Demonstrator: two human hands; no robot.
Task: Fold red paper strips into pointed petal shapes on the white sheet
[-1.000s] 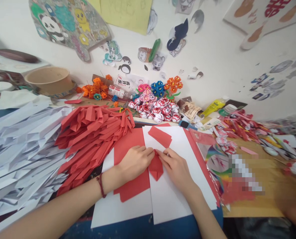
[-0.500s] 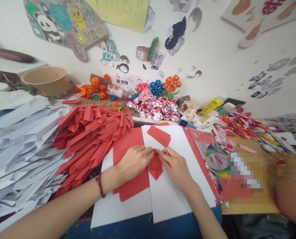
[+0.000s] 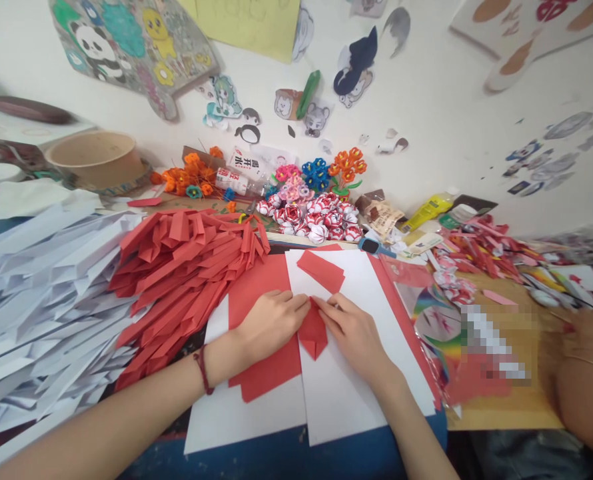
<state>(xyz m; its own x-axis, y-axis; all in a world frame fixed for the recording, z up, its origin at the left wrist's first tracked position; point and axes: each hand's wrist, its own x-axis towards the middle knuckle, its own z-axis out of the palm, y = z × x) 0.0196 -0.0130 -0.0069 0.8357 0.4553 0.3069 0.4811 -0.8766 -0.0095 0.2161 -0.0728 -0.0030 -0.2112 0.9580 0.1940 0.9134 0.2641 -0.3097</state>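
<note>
A small red piece of folded paper (image 3: 313, 337) lies on the white sheets (image 3: 346, 393), its lower end folded to a point. My left hand (image 3: 274, 320) pinches its upper left edge, fingers closed. From the other side, my right hand (image 3: 351, 333) pinches the upper right edge between thumb and forefinger. The two sets of fingertips nearly meet at the top of the piece and hide part of it. Just above lie a few flat red paper strips (image 3: 321, 270). Under my left hand is a larger red sheet (image 3: 271, 373).
A heap of folded red strips (image 3: 186, 260) and a heap of folded white strips (image 3: 41, 300) fill the left. Behind are red-and-white paper flowers (image 3: 316, 217), a smartwatch (image 3: 371, 246) and a round tub (image 3: 96, 160). Another person's hand (image 3: 589, 340) is at the far right.
Both hands keep their pinch on the red paper, almost unmoved. The whole view has shifted very slightly.
</note>
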